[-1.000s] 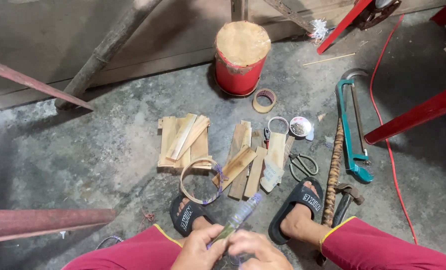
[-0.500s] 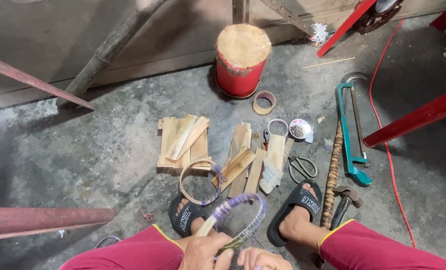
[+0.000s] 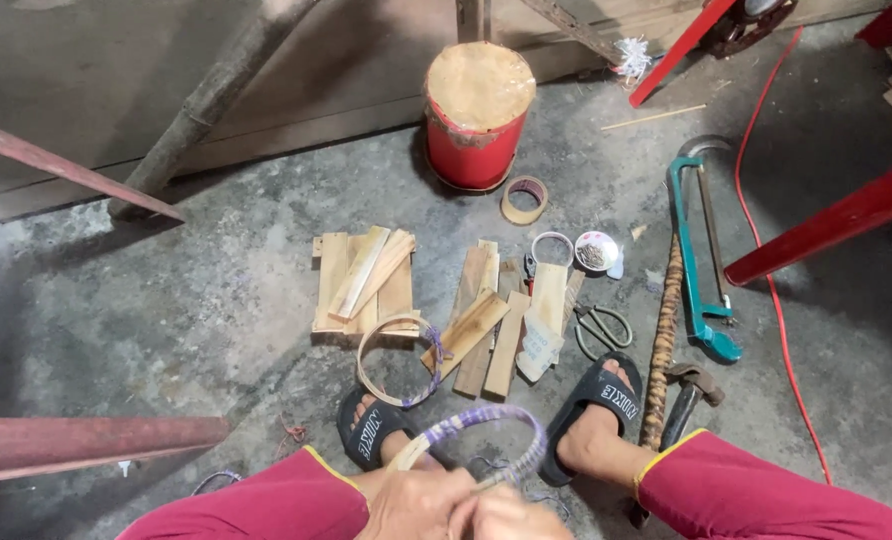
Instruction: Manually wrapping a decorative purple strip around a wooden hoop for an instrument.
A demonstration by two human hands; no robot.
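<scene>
My left hand (image 3: 416, 503) and my right hand (image 3: 506, 517) meet at the bottom edge of the head view, between my knees. Together they grip the base of a thin bamboo hoop wrapped in purple string (image 3: 496, 428), which stands upright over my feet. A second, bare bamboo hoop (image 3: 394, 360) lies on the concrete in front of my left sandal, with a short purple binding on one side. Flat wooden slats (image 3: 362, 280) sit in a stack further out, and more slats (image 3: 486, 320) lie to the right of them.
A red bucket with a pale top (image 3: 478, 115) stands ahead, a tape roll (image 3: 524, 200) beside it. Scissors (image 3: 598, 328), a small tin (image 3: 596, 252), a teal hacksaw (image 3: 701, 250), a hammer (image 3: 688, 400) and a striped stick (image 3: 661, 345) lie right. Red metal legs (image 3: 826, 225) cross right; a red bar (image 3: 86, 440) lies left.
The wrapped strip, held nearly straight a second ago, has been bent into a closed upright hoop. My hands have dropped lower in the view.
</scene>
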